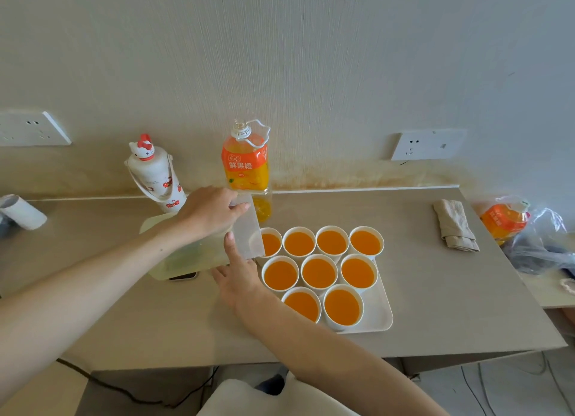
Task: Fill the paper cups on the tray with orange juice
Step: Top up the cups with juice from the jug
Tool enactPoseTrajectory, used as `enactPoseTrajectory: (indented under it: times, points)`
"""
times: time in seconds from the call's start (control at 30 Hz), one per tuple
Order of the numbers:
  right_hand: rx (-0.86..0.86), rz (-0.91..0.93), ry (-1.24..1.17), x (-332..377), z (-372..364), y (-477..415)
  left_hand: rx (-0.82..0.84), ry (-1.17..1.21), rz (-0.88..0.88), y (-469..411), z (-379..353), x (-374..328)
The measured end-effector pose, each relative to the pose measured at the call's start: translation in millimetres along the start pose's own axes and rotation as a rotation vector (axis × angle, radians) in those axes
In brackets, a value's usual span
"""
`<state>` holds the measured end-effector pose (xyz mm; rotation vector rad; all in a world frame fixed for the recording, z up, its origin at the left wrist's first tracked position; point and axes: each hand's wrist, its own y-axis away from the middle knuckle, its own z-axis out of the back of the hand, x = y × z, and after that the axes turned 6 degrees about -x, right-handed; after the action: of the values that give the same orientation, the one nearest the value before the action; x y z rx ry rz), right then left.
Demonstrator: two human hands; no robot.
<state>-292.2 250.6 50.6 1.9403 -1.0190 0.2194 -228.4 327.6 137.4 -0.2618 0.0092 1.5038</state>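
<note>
Nine paper cups (319, 272) look filled; left hand (211, 212) fingers pinch a plastic sheet (247, 232) at 9 o'clock, right hand (238, 280) splayed, covering probably next.

**A:** Beige worktop (435, 291) along the wall, white tray (387, 319) set toward its front edge.

**B:** Just behind the tray's far-left corner, the orange juice bottle (245, 163) stands upright, neck open.

**A:** Further left of the tray, a white flask (154, 173) with a red-bowed cat lid.

**B:** Right beside the tray's left side, a translucent plastic bag (183, 254), with a dark flat object (183, 277) under its near edge.

**A:** Well right of the tray, a folded cloth (455, 226). Far left, a paper roll (23, 212) on its side.
</note>
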Motion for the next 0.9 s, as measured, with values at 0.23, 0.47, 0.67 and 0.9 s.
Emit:
enactPoseTrajectory:
  times: [0.23,0.47,0.67,0.9]
  points:
    - [-0.016,-0.046,-0.043,4.3,-4.7,8.9,0.018,-0.028,-0.031,0.2,4.6,-4.8]
    - [-0.019,-0.041,-0.106,10.7,-8.7,15.6,0.025,-0.04,-0.048,-2.8,7.1,-8.2]
    - [-0.009,-0.051,-0.128,13.6,-8.4,19.6,0.022,-0.037,-0.042,-2.3,7.3,-8.3]
    - [-0.004,-0.05,-0.14,15.2,-10.8,20.5,0.028,-0.044,-0.038,-5.0,8.3,-7.2]
